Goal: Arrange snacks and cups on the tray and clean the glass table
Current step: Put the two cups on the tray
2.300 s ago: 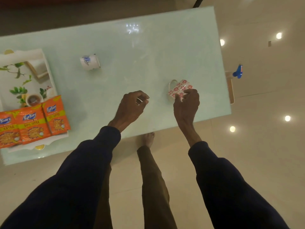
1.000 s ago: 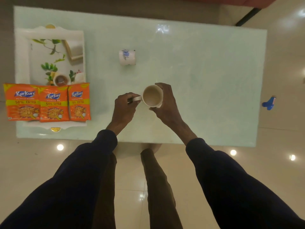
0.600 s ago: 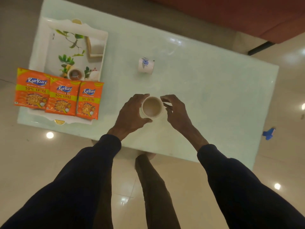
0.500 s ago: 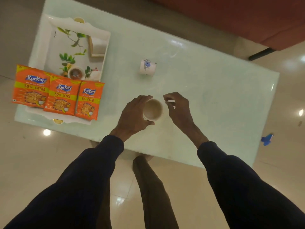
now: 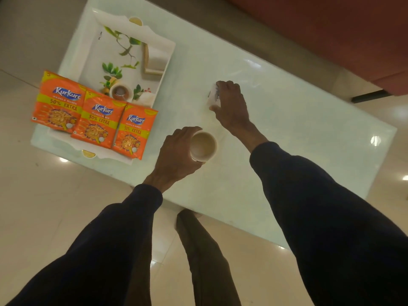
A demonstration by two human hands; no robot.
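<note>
Two cups sit under the person's hands on the pale glass desk [image 5: 298, 133]. The left hand [image 5: 176, 151] wraps its fingers and thumb round the left side of the near cup [image 5: 203, 146], which stands upright close to the desk's near edge with its cream inside open to view. The right hand [image 5: 231, 104] reaches farther out, its fingers curled over the blue-patterned cup [image 5: 212, 96] and its thumb against the cup's near side. The hand hides most of that cup, so only a strip of white wall with a blue mark shows at its left, and whether the cup stands or lies cannot be told. The two cups are near each other, not touching, around the middle of the desk. At the left end lies a white tray [image 5: 92, 38] printed with green leaves. Three orange Kurkure packets [image 5: 99, 122] lie side by side across the tray's near end, their edges overlapping, and the leftmost juts out past the tray's left rim. Just beyond them on the tray stands a small cup [image 5: 121, 92] with brown contents, and a pale folded item [image 5: 155, 60] rests against the tray's far right corner. Dark sleeves cover both arms. A leg [image 5: 205, 250] in brown trousers shows below the desk on the glossy tiled floor [image 5: 44, 195], and a red sofa [image 5: 331, 29] fills the far right.
</note>
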